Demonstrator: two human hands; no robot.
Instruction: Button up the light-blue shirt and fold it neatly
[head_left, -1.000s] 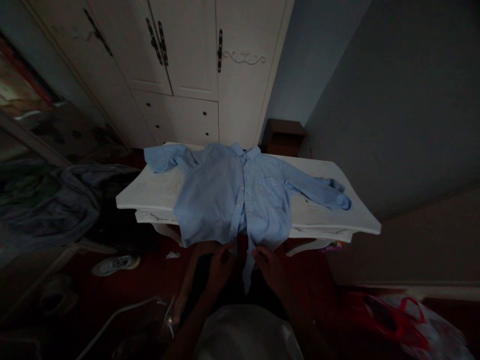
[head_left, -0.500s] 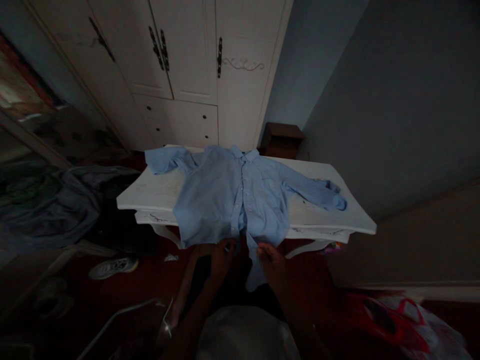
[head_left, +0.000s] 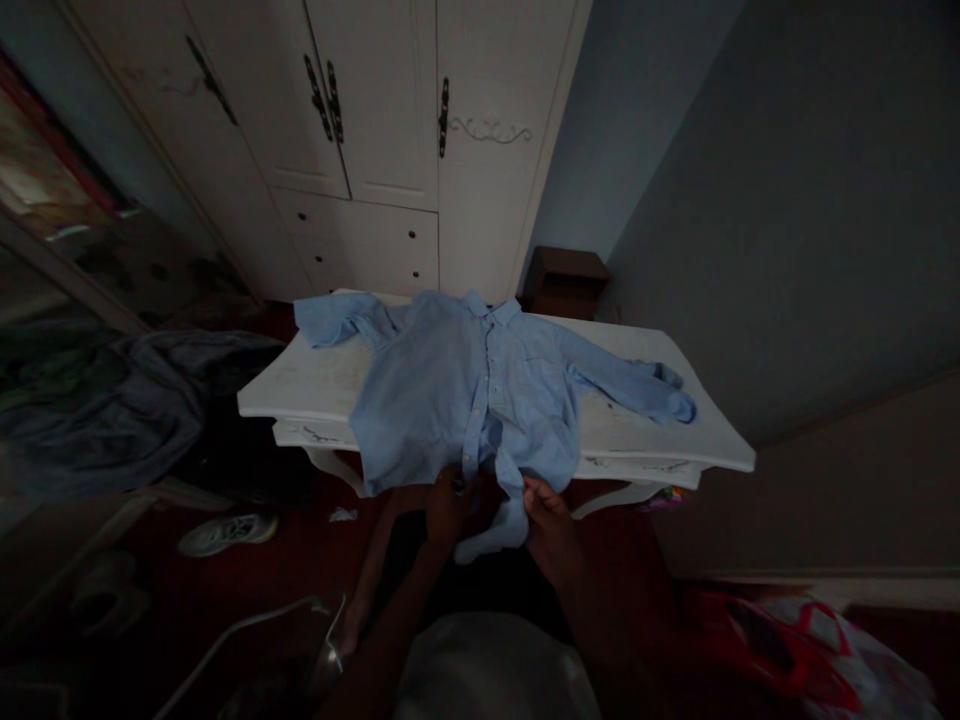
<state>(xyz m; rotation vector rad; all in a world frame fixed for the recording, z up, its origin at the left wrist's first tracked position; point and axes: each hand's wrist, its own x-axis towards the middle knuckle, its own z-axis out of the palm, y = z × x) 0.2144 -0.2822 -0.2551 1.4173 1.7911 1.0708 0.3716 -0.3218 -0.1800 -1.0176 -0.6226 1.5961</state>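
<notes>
Shirt (head_left: 424, 390) of light-blue cloth, with a pointed collar (head_left: 491, 308) and small pale buttons: lies spread front up across a white table with scalloped edges and curved legs (head_left: 289, 385). Places the collar at the far edge, the lower body over the near edge. Extends one long sleeve toward the right end of the table, ending in a bunched cuff (head_left: 681, 405); bends the other sleeve (head_left: 330, 318) toward the far left.

At the left hand (head_left: 450, 510): shows curled fingers, closed on the lower end of the button placket (head_left: 469, 455); exact finger contact partly lost in shadow. At the right hand (head_left: 549, 520): shows thumb and fingers pinching the edge of the opposite front panel, beside the hanging flap (head_left: 506, 515), which curls leftward between the hands. Shows a gap between the two fronts toward the hem.

Beyond the table: stands a white panelled wardrobe with dark ornate handles (head_left: 390, 130); to its right, a brown open-fronted box-shaped unit (head_left: 570, 262). To the left: lies a heap of grey and green cloth (head_left: 150, 400), with a pale sports shoe (head_left: 229, 534) below on the dark red floor (head_left: 622, 560). At lower right: rests a red and white plastic bag (head_left: 832, 650).
</notes>
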